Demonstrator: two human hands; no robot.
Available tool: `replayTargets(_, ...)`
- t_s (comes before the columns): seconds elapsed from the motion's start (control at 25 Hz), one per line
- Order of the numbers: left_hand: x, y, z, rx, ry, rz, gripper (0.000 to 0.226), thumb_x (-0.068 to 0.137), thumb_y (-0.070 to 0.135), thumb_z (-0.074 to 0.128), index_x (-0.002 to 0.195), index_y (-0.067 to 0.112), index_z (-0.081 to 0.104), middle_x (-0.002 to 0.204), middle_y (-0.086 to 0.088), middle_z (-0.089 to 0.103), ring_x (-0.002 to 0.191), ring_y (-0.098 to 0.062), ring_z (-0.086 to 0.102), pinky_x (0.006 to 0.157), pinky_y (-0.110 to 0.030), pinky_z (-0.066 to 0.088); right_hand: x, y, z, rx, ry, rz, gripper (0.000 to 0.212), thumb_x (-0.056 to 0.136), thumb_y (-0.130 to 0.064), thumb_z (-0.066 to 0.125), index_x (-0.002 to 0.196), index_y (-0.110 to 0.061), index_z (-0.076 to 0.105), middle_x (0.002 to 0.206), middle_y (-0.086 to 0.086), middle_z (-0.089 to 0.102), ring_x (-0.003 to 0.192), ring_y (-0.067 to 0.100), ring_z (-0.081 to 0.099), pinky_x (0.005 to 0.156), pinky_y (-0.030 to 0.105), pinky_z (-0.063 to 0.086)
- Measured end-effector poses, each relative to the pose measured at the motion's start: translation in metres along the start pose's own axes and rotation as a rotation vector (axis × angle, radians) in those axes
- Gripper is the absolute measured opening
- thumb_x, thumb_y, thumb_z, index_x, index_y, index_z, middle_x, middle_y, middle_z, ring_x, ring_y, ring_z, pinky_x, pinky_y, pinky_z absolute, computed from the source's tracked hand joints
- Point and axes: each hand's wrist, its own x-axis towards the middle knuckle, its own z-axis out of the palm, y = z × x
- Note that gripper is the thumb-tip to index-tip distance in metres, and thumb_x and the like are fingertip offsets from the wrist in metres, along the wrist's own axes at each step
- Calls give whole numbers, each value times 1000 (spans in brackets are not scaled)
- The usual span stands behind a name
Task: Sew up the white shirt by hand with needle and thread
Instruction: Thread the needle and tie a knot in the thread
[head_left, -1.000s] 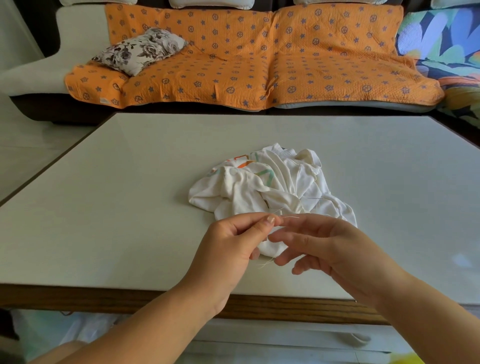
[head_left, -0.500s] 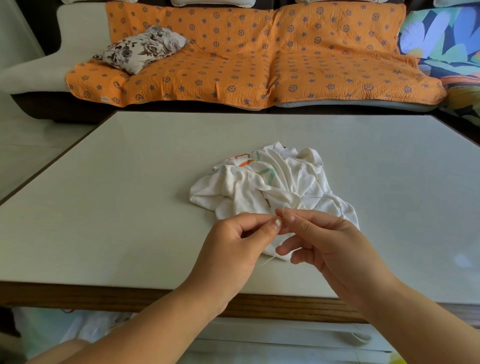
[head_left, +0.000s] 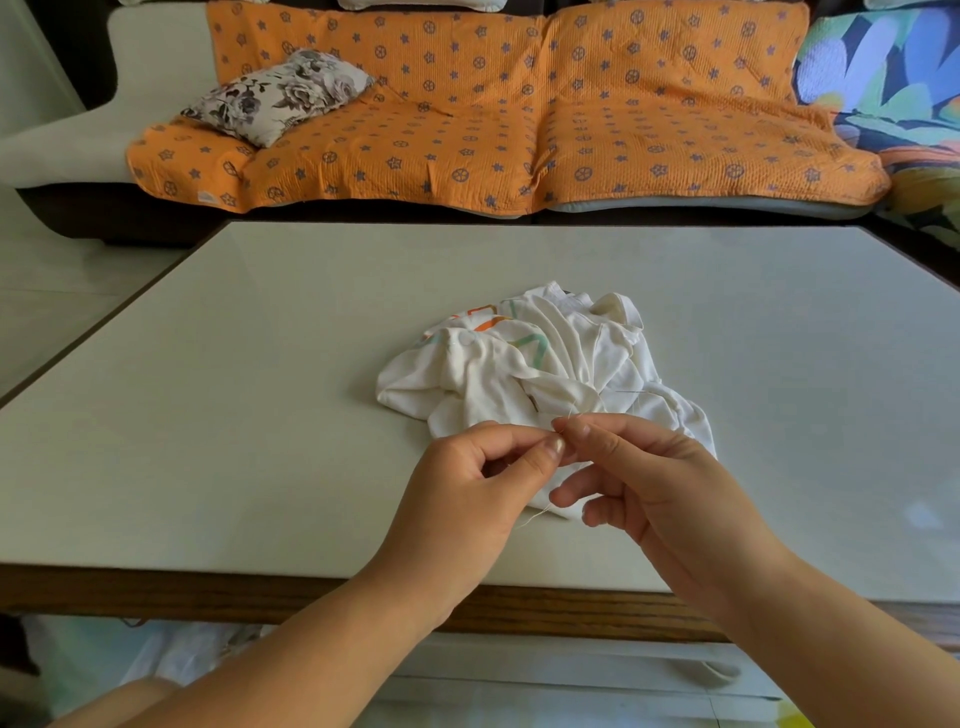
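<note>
the left hand (head_left: 467, 499) and right hand (head_left: 654, 483) meet fingertip to fingertip, both pinching a thin thread (head_left: 535, 514) whose loose end trails below them. no needle can be made out. the crumpled shirt (head_left: 524, 364) lies just beyond the hands, partly under them. bare surface (head_left: 208, 395) spreads wide on both sides; its wooden near edge runs beneath the wrists.

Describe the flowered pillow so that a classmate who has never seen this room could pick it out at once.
Look beyond the pale table to the sofa under its orange star-patterned cover. The pillow lies on the sofa's left end, tilted on the seat. It alone is white with grey-purple flowers, while everything beneath it is orange.
</note>
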Motion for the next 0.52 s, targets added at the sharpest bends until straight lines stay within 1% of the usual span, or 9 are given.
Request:
replayTargets(0.24, 1, -3, -2, 9, 20, -1, 16, 92, 24, 62, 95, 24, 77, 47, 22, 51, 47, 4, 47, 53, -5, 34, 1, 2, -1, 41, 6, 19, 24, 78, -25, 66, 94, -11, 77, 91, 14, 73, 65, 22, 67, 51, 23, 50)
replayTargets(0.52, 1, -4, -3, 6, 21, 2, 16, 91, 25, 62, 91, 30, 78, 58, 20, 59, 52, 5, 49, 56, -6, 37, 0, 1, 0, 66, 1, 21, 23, 77, -26, 66, 91, -12, 77, 90, 14, 73, 65, 22, 68, 51, 23, 51)
